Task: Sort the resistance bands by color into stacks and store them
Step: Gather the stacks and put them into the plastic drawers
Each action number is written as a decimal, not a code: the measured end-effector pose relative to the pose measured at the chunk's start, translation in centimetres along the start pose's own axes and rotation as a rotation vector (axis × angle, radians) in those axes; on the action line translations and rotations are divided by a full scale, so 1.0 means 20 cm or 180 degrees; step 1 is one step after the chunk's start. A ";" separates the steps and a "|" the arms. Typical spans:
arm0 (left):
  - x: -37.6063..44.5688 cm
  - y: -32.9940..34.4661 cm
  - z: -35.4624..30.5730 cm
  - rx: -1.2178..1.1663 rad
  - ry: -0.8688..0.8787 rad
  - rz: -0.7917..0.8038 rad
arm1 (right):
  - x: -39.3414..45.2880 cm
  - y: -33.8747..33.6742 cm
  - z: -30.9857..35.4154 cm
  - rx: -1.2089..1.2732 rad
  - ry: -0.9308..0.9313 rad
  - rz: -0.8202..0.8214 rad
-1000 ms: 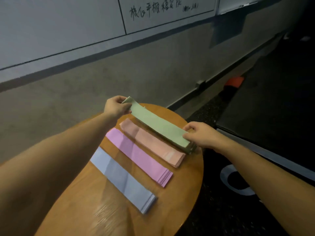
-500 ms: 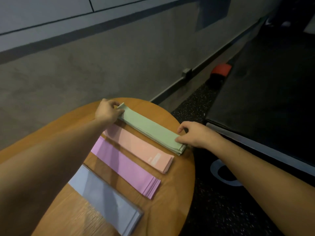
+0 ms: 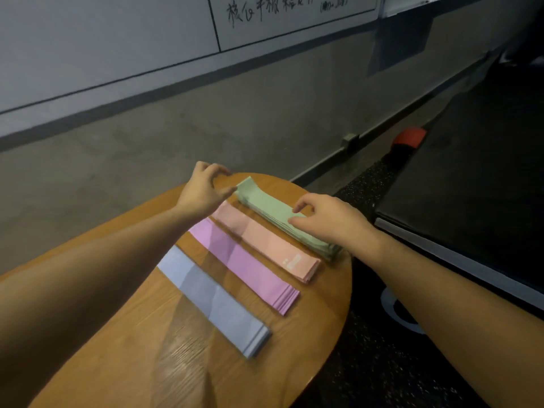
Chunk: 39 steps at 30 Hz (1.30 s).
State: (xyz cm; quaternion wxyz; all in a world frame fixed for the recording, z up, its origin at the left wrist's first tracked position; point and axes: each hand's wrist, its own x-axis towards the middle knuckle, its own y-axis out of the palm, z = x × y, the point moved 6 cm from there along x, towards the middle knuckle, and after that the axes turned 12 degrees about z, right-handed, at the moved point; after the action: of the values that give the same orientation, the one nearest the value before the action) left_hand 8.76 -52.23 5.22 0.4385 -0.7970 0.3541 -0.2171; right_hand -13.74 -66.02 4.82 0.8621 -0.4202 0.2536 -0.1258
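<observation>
Four sorted stacks are laid side by side on the round wooden table (image 3: 323,313), long axes parallel, running from near right to far left — blue stack (image 3: 212,301) nearest, then purple stack (image 3: 244,266), pink stack (image 3: 265,240), green stack (image 3: 276,214) farthest. The right hand (image 3: 326,219) is held over the green stack's near half, fingers loosely curled, fingertips touching the top band. The left hand (image 3: 203,189) is spread just off its far end, holding nothing. Beyond, a grey wall (image 3: 176,128) and whiteboard (image 3: 294,22) are seen.
</observation>
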 end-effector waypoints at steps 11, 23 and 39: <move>-1.03 -0.60 0.18 0.0255 -0.0520 -0.0348 | -0.29 0.23 0.89 -0.0003 -0.1793 0.0276; -2.19 -1.14 0.43 0.0475 -0.1386 -0.0842 | -0.84 0.76 1.79 -0.0707 -0.3080 0.1184; -3.28 -1.59 0.67 0.1440 -0.1736 -0.1709 | -1.44 1.39 2.63 -0.0735 -0.4190 0.1526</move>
State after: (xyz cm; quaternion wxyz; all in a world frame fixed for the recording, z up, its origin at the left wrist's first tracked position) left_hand -13.47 16.23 23.03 0.6074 -0.7728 -0.0504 -0.1771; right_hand -9.20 -1.80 19.79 0.7903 -0.4303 -0.2228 0.3751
